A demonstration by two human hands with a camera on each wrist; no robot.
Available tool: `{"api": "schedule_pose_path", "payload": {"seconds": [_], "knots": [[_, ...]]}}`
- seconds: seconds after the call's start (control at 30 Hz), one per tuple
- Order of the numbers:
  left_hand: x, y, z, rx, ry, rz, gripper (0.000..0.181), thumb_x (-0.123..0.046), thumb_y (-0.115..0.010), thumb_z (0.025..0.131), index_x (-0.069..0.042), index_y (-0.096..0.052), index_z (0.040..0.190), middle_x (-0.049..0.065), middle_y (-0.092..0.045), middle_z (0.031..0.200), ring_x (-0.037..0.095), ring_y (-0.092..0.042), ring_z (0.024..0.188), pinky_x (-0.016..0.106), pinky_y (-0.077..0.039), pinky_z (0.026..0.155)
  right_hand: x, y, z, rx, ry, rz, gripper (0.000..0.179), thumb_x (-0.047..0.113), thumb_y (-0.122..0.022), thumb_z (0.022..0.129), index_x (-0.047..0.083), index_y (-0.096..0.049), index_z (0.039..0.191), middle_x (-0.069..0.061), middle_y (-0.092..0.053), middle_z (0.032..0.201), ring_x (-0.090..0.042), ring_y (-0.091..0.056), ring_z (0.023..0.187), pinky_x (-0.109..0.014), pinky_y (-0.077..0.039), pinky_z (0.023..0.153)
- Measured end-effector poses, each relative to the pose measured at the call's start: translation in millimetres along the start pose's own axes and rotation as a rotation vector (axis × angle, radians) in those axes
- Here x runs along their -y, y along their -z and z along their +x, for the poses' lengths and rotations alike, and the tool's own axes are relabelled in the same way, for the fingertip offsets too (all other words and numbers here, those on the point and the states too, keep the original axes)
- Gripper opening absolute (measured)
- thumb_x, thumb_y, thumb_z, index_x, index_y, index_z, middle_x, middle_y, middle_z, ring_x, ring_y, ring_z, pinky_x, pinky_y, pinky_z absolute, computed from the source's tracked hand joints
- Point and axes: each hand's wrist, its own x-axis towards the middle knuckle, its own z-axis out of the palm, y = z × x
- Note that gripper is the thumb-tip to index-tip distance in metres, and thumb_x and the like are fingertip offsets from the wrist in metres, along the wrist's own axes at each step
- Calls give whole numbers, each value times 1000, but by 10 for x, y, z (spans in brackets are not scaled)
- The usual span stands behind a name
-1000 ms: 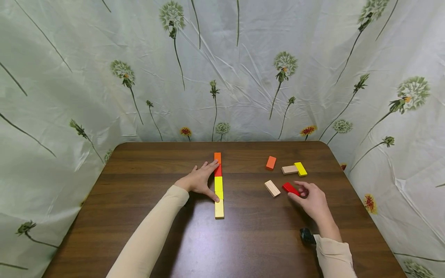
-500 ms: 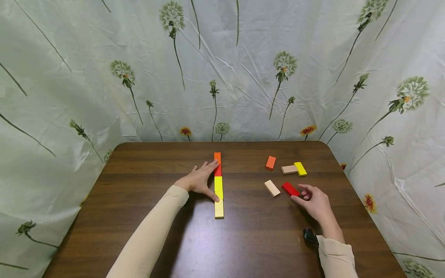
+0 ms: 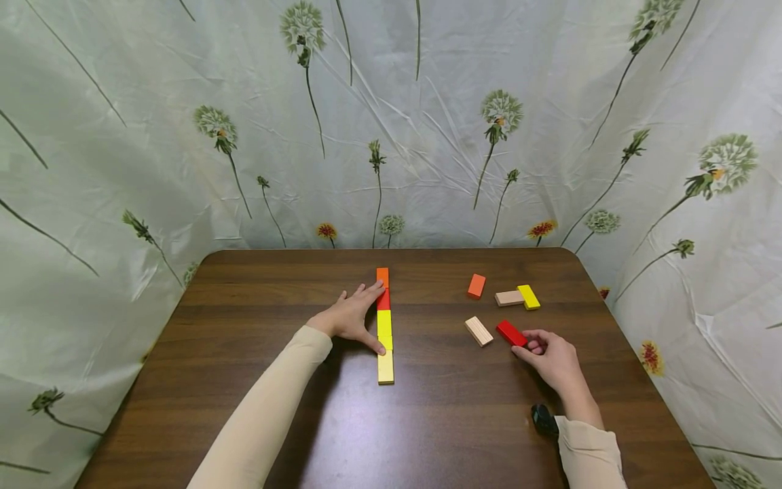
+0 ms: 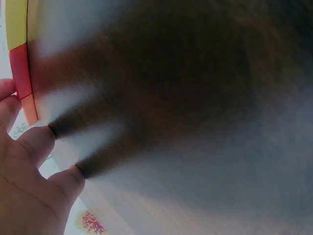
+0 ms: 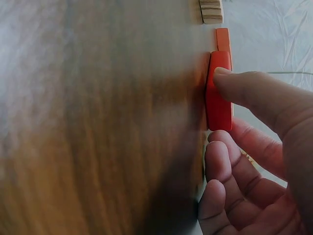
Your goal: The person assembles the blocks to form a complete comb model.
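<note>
In the head view my left hand point(image 3: 349, 318) spreads its fingers over a straight row of flat blocks. Its index finger touches the red block point(image 3: 383, 299) near the far end, and its thumb lies by the joint between a yellow block point(image 3: 384, 342) and the pale yellow block point(image 3: 385, 367). The left wrist view has the same red block point(image 4: 20, 72) at its left edge. To the right, my right hand point(image 3: 554, 358) pinches the near end of another red block point(image 3: 510, 333), which lies flat. In the right wrist view its thumb presses that red block point(image 5: 219, 98), other fingers curled below.
Around the right hand lie a striped wooden block point(image 3: 478, 331), an orange block point(image 3: 476, 286), a plain wooden block point(image 3: 509, 299) and a yellow block point(image 3: 528, 297) touching it. An orange block point(image 3: 382, 277) ends the row. Behind the brown table point(image 3: 269, 285) hangs a flowered cloth point(image 3: 427, 136).
My right hand drew back slightly to the right, then its index finger came in to the red block's near end. The left hand and the row have stayed still.
</note>
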Motion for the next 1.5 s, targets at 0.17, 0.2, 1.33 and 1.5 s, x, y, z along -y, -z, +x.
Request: {"api": "schedule_pose_path", "payload": {"seconds": [0.17, 0.2, 1.33, 1.5], "knots": [[-8, 2, -7, -1, 0, -6, 141, -61, -98, 69, -15, -15, 174, 2, -9, 184, 41, -8, 169, 76, -6, 129, -2, -6, 2, -2, -16, 6, 49, 26, -84, 95, -6, -71, 130, -18, -72, 104, -25, -63, 92, -25, -50, 75], [-4, 0, -3, -1, 0, -8, 141, -61, -98, 70, -14, -15, 174, 3, -9, 184, 41, -9, 169, 76, -6, 129, -4, -8, 2, -5, -18, 6, 48, 26, -84, 95, -6, -71, 129, -18, -73, 104, -25, -63, 92, -24, -49, 75], [45, 5, 49, 29, 20, -13, 144, -64, -96, 70, -16, -10, 175, 2, -6, 184, 39, -6, 170, 75, -6, 130, 734, -669, -692, 0, 269, 131, 24, 14, -98, 76, 12, -76, 85, 6, -63, 75, -1, -53, 66, -19, -49, 62], [36, 7, 51, 28, 16, -8, 143, -65, -95, 70, -16, -11, 175, 2, -7, 184, 40, -7, 169, 75, -6, 130, 808, -842, -825, 67, 316, 134, 27, 16, -99, 74, 15, -74, 83, 8, -61, 75, 2, -50, 66, -18, -48, 61]]}}
